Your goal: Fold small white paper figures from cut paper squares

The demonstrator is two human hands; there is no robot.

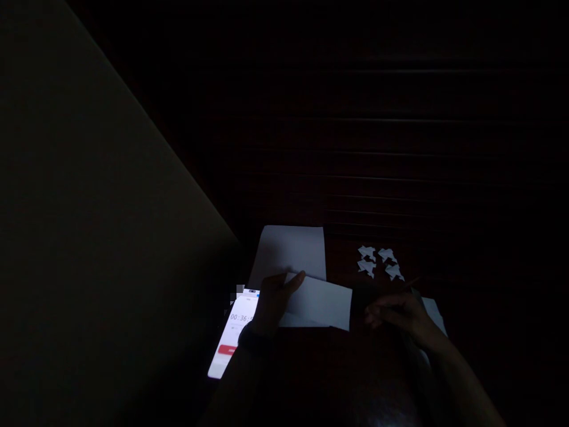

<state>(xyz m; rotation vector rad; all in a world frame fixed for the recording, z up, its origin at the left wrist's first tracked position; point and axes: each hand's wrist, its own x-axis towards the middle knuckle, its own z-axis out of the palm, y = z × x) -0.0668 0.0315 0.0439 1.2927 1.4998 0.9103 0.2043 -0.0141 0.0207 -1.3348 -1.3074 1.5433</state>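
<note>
The scene is very dark. My left hand (276, 299) lies on a white paper sheet (322, 302), fingers stretched along its upper left edge, holding it down. My right hand (398, 314) sits at the sheet's right end with fingers curled; a dark shape covers the paper there and I cannot make out what the fingers hold. A dark band is on my left wrist.
A second white sheet (293, 249) lies behind the first. Several small folded paper figures (380, 262) sit at the right rear. A lit phone (235, 335) showing a timer lies left of my left hand. A pale wall (89, 237) fills the left.
</note>
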